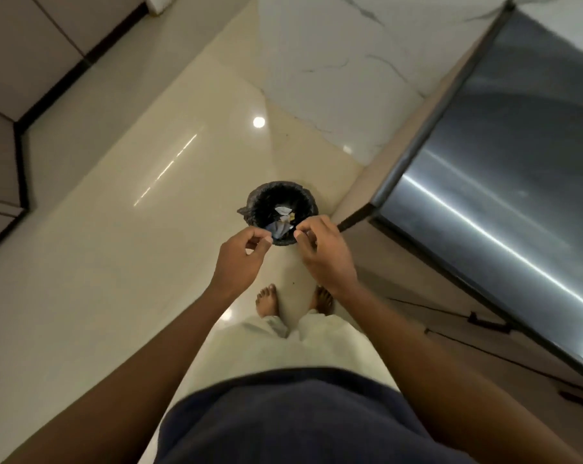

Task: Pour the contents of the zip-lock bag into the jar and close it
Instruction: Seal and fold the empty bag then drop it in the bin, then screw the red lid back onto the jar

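No zip-lock bag or jar visible anywhere in frame. Both hands hover at centre over a black-lined bin (pixel 281 209) on the floor. Left hand (pixel 241 259): thumb & forefinger pinched shut; right hand (pixel 326 251): fingers curled in. Can't tell if either holds anything. Bin has crumpled scraps inside. Judgement: a bag would be light, floppy, slippery; best held by its corners w/ both hands.

I stand over a bin (pixel 281 212) on the floor (pixel 122 212), just ahead of my feet (pixel 267 300). My left hand (pixel 241 259) and right hand (pixel 323 254) hang side by side above its near rim. Crumpled waste (pixel 282 220) lies inside it. A steel-fronted appliance (pixel 504 182) stands to my right, cabinets (pixel 12 95) to my left
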Motion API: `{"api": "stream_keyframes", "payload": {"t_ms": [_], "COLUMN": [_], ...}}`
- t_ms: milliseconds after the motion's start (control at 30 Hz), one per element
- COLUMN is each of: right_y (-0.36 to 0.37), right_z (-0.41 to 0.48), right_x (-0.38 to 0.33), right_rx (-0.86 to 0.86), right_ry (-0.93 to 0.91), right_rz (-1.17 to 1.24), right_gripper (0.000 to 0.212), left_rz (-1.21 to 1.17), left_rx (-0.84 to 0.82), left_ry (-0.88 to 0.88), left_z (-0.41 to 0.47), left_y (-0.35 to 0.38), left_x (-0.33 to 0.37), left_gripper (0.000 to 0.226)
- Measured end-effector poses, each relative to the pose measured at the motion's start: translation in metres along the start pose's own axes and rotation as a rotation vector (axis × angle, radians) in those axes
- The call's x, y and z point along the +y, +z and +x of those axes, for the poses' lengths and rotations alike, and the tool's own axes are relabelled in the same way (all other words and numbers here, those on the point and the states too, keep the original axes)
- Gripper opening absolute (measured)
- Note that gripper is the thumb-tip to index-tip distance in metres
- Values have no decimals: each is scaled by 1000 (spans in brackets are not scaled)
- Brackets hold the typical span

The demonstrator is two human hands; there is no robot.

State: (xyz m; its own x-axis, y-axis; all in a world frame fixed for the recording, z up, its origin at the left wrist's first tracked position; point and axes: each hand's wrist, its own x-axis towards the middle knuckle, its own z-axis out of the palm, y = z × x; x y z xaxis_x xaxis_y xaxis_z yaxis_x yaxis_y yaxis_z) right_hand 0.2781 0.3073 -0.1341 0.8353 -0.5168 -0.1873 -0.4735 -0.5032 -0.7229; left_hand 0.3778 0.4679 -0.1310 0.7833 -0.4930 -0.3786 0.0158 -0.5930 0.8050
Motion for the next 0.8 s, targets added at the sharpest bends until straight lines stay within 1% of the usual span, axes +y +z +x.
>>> {"api": "stream_keyframes", "payload": {"t_ms": [100, 167, 267, 400, 467, 533, 667, 800], "right_y": [-41, -71, -115, -179, -213, -246, -300, -353], "right_z": [-23, -41, -70, -114, -138, -160, -195, -222], "right_x": [-10, -8, 5, 34, 56, 79, 126, 179], "right_rx": [111, 192, 362, 605, 692, 751, 832, 912], "right_ry": [-91, -102, -99, -24, 23, 98, 223, 326], "right_rz": [-49, -65, -116, -172, -223, -255, -329, -362], "right_gripper": [8, 8, 10, 9, 10, 9, 15, 17], "left_rz": [11, 8, -9, -11, -33, -23, -5, 8], "left_rx": [-32, -66, -143, -248, -341, -424, -498, -530], "left_ry": [130, 227, 323, 469, 530, 581, 685, 706], "left_z": [-12, -15, -17, -27, -33, -39, -50, -66], "left_y": [1, 9, 29, 78, 111, 146, 219, 295], "left_x": [38, 61, 99, 156, 181, 205, 249, 289], "left_gripper": [8, 10, 11, 10, 11, 12, 12, 16]}}
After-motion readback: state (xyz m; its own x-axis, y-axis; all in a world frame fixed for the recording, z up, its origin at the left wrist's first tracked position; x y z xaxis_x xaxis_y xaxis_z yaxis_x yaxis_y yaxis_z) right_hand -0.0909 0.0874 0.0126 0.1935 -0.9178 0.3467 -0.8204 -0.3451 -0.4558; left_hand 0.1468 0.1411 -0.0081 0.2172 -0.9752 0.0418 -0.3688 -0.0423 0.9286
